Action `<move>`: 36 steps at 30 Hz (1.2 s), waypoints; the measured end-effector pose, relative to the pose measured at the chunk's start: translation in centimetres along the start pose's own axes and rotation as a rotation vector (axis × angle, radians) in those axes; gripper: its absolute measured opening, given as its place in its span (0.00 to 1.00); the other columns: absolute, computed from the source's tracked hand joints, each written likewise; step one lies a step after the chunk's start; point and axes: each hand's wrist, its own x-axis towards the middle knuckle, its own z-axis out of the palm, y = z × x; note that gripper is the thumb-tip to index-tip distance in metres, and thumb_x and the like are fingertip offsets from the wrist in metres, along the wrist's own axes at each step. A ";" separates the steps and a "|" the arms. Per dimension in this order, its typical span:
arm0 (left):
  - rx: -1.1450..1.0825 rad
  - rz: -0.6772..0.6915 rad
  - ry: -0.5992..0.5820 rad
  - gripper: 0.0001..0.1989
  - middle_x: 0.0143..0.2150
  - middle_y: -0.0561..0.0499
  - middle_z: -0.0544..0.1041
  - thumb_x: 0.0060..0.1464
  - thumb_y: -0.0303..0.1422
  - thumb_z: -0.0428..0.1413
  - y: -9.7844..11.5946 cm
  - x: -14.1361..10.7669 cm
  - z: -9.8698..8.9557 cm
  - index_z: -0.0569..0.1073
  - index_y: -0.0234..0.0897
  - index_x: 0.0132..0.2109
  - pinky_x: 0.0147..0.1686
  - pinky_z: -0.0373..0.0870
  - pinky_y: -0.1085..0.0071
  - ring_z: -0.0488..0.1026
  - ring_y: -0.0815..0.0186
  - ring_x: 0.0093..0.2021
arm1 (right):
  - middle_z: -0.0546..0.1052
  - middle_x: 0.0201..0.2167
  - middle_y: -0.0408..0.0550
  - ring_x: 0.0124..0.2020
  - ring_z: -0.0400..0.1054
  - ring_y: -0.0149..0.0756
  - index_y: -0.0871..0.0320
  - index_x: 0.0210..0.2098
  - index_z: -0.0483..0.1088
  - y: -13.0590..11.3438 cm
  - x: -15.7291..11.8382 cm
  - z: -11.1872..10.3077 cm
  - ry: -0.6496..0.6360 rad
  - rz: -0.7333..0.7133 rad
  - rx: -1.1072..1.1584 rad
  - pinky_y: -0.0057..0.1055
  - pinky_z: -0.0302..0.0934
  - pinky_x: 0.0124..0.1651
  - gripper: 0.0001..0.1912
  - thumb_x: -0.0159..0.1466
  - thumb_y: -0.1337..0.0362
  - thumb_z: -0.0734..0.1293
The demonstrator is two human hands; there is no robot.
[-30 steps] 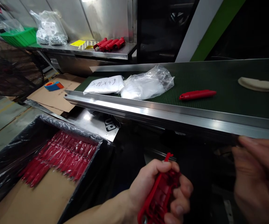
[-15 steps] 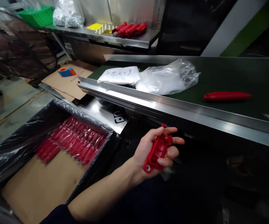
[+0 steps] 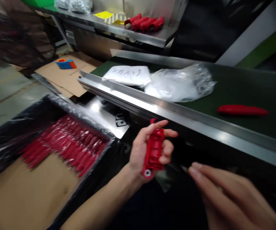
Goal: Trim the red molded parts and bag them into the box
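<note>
My left hand [image 3: 139, 150] is wrapped round a red plastic housing [image 3: 155, 148]. The housing's hollow, ribbed inside faces up, and a pale metal ring sits in its near end. Low on the right is my right hand [image 3: 231, 188], thumb and finger pinched together. A faint light tip shows at those fingertips, too small and blurred to name. A gap separates the right fingertips from the housing. Beyond both hands, another red part [image 3: 243, 110] lies on the dark green conveyor belt [image 3: 252, 88].
A box lined with black plastic [image 3: 104, 127] holds rows of wrapped red parts [image 3: 73, 143] on cardboard. Plastic bags [image 3: 181, 84] lie on the belt behind its metal rail [image 3: 176, 111]. An orange-and-blue tape roll [image 3: 66, 64] rests on cardboard. Several red housings [image 3: 145, 23] sit on a steel shelf.
My right hand has come in from the right edge towards the left hand. The left hand, still gripping the red housing, has shifted slightly left in view. The camera view has tilted.
</note>
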 end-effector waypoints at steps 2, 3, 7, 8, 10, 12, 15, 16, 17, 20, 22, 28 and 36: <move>0.056 0.038 0.096 0.16 0.37 0.46 0.75 0.63 0.37 0.46 0.5 -0.1 -0.1 0.72 0.32 0.48 0.13 0.60 0.82 0.66 0.72 0.21 | 0.68 0.57 0.49 0.52 0.66 0.47 0.46 0.67 0.56 3.7 1.1 -2.5 0.064 -0.014 -0.210 0.43 0.59 0.53 0.33 0.64 0.72 0.62; 0.080 0.050 0.139 0.15 0.37 0.46 0.74 0.63 0.36 0.46 0.6 -0.2 -0.2 0.72 0.32 0.48 0.13 0.60 0.82 0.66 0.73 0.21 | 0.70 0.56 0.49 0.51 0.67 0.48 0.45 0.65 0.59 5.9 1.6 -4.0 0.103 0.023 -0.336 0.45 0.59 0.52 0.30 0.65 0.70 0.62; 0.140 0.009 0.276 0.12 0.36 0.48 0.74 0.62 0.35 0.49 0.8 -0.7 -1.3 0.71 0.34 0.46 0.13 0.60 0.81 0.64 0.73 0.21 | 0.75 0.49 0.47 0.46 0.70 0.49 0.49 0.51 0.71 14.4 2.3 -8.5 0.027 0.336 -0.511 0.48 0.63 0.45 0.18 0.69 0.57 0.55; 0.147 -0.007 0.308 0.11 0.36 0.48 0.73 0.62 0.35 0.49 0.8 -0.9 -1.7 0.71 0.34 0.46 0.13 0.60 0.82 0.63 0.74 0.21 | 0.76 0.48 0.45 0.46 0.72 0.47 0.49 0.49 0.72 16.2 2.3 -9.0 -0.016 0.390 -0.474 0.46 0.65 0.44 0.18 0.68 0.55 0.56; 0.159 -0.020 0.350 0.10 0.35 0.49 0.73 0.61 0.35 0.51 0.6 -1.2 -2.5 0.70 0.35 0.46 0.14 0.60 0.82 0.63 0.74 0.21 | 0.78 0.44 0.43 0.43 0.74 0.44 0.48 0.45 0.74 19.0 2.2 -9.3 -0.102 0.477 -0.427 0.43 0.68 0.41 0.17 0.65 0.53 0.58; 0.167 -0.022 0.373 0.10 0.35 0.50 0.73 0.60 0.36 0.53 0.5 -1.3 -3.2 0.69 0.36 0.46 0.14 0.60 0.82 0.63 0.74 0.22 | 0.79 0.43 0.44 0.41 0.75 0.47 0.48 0.43 0.75 20.4 2.9 -8.7 -0.168 0.473 -0.463 0.44 0.68 0.37 0.18 0.63 0.52 0.58; 0.193 -0.019 0.398 0.10 0.34 0.51 0.72 0.60 0.36 0.54 0.2 -1.3 -4.0 0.68 0.36 0.46 0.15 0.61 0.81 0.65 0.74 0.22 | 0.76 0.49 0.50 0.44 0.73 0.51 0.52 0.48 0.74 19.7 6.1 -6.6 -0.166 0.329 -0.484 0.47 0.67 0.40 0.21 0.65 0.53 0.56; 0.209 -0.023 0.403 0.10 0.33 0.51 0.72 0.59 0.36 0.54 0.0 -1.2 -4.3 0.67 0.36 0.46 0.15 0.61 0.81 0.65 0.74 0.22 | 0.75 0.51 0.51 0.46 0.72 0.49 0.53 0.50 0.73 18.8 7.7 -5.6 -0.163 0.281 -0.445 0.47 0.67 0.44 0.21 0.66 0.54 0.55; 0.228 -0.031 0.401 0.11 0.33 0.51 0.72 0.59 0.36 0.55 -0.3 -1.2 -4.5 0.67 0.36 0.46 0.15 0.61 0.81 0.66 0.74 0.22 | 0.75 0.51 0.50 0.48 0.71 0.46 0.54 0.50 0.72 17.9 9.6 -4.4 -0.167 0.253 -0.371 0.45 0.66 0.47 0.21 0.67 0.55 0.55; 0.268 -0.075 0.345 0.15 0.33 0.51 0.73 0.56 0.39 0.58 -1.5 -1.2 -5.5 0.66 0.36 0.45 0.15 0.61 0.80 0.68 0.72 0.22 | 0.75 0.49 0.45 0.47 0.70 0.36 0.53 0.48 0.73 15.8 15.4 -0.3 -0.284 0.173 -0.275 0.34 0.65 0.51 0.17 0.69 0.59 0.55; 0.278 -0.098 0.285 0.18 0.33 0.50 0.75 0.54 0.42 0.59 -2.3 -1.4 -6.4 0.65 0.37 0.44 0.15 0.60 0.79 0.69 0.71 0.21 | 0.75 0.49 0.47 0.48 0.69 0.35 0.56 0.46 0.73 15.3 18.7 2.2 -0.360 0.140 -0.260 0.35 0.63 0.52 0.16 0.69 0.63 0.55; 0.304 -0.081 0.245 0.22 0.29 0.50 0.76 0.50 0.48 0.62 -3.8 -2.6 -9.0 0.66 0.37 0.41 0.19 0.59 0.75 0.69 0.70 0.19 | 0.74 0.38 0.46 0.40 0.68 0.32 0.61 0.36 0.71 16.1 22.6 5.5 -0.479 0.145 -0.265 0.36 0.63 0.47 0.12 0.68 0.58 0.62; 0.431 -0.029 0.321 0.17 0.38 0.49 0.74 0.58 0.44 0.54 -2.4 -2.5 -6.0 0.63 0.37 0.47 0.17 0.57 0.78 0.66 0.74 0.22 | 0.75 0.35 0.46 0.35 0.67 0.32 0.58 0.37 0.72 14.5 19.7 1.3 -0.298 0.234 -0.122 0.30 0.58 0.38 0.15 0.69 0.57 0.58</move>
